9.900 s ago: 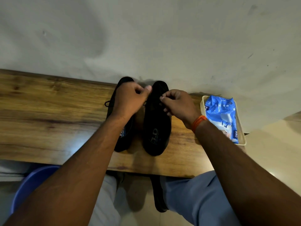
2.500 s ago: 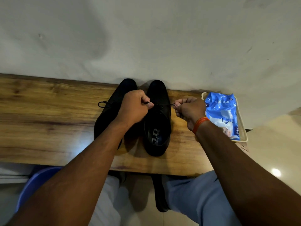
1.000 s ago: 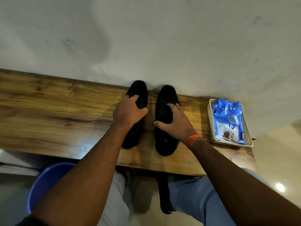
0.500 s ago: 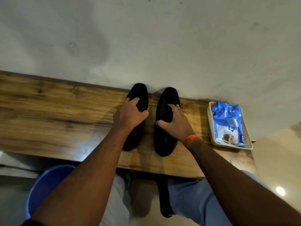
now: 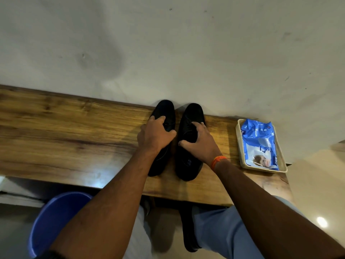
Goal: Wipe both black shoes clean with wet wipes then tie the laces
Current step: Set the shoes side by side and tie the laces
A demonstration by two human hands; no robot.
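hands: left hand (image 5: 155, 135) and right hand (image 5: 200, 142) each curled over 1 shoe | change: 2.5 s back they were pulling laces, now let go | shoes: left shoe (image 5: 164, 113), right shoe (image 5: 192, 116) side by side on bench (image 5: 74, 131) by wall | status: looks basically done imo

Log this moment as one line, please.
left hand grips left black leather shoe | right hand grips right black leather shoe | both on wooden shelf
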